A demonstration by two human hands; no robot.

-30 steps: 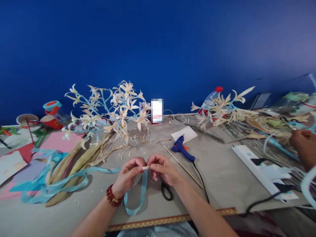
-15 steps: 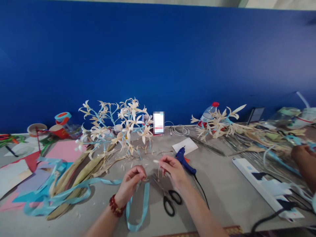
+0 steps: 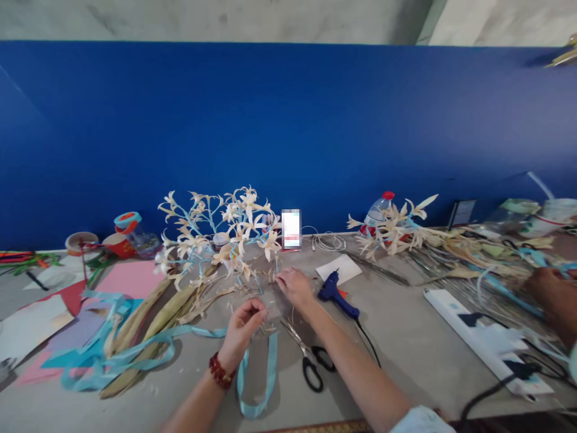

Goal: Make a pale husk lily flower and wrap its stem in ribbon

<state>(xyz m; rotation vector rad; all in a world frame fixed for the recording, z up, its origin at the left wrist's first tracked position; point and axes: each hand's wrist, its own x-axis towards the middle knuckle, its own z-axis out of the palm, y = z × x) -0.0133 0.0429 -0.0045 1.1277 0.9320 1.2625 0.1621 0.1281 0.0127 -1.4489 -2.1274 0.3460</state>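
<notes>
My left hand [image 3: 246, 322], with a red bead bracelet [image 3: 220, 371] at its wrist, hovers over the table with thumb and fingertips pinched. What sits in that pinch is too small to make out. A loop of light blue ribbon [image 3: 255, 409] lies just below it. Stretched farther forward, my right hand [image 3: 295, 287] has its fingertips together low over the table, near dry husk scraps and the cream flowers [image 3: 241, 234] on blue-wrapped stems. Whatever those fingers hold is hidden. Black-handled scissors [image 3: 311, 364] lie partly beside my right forearm.
A blue glue gun [image 3: 336, 294] rests by a white card [image 3: 345, 267], its cord trailing forward. Dried husks [image 3: 171, 319] and coloured paper [image 3: 130, 278] lie left. At right are a white power strip [image 3: 482, 343] and another person's hand [image 3: 547, 294]. A phone [image 3: 291, 231] stands behind.
My right hand has moved forward and left, down toward the scraps; the small white piece at its fingertips no longer shows. My left hand stays near the ribbon. The view has tilted up.
</notes>
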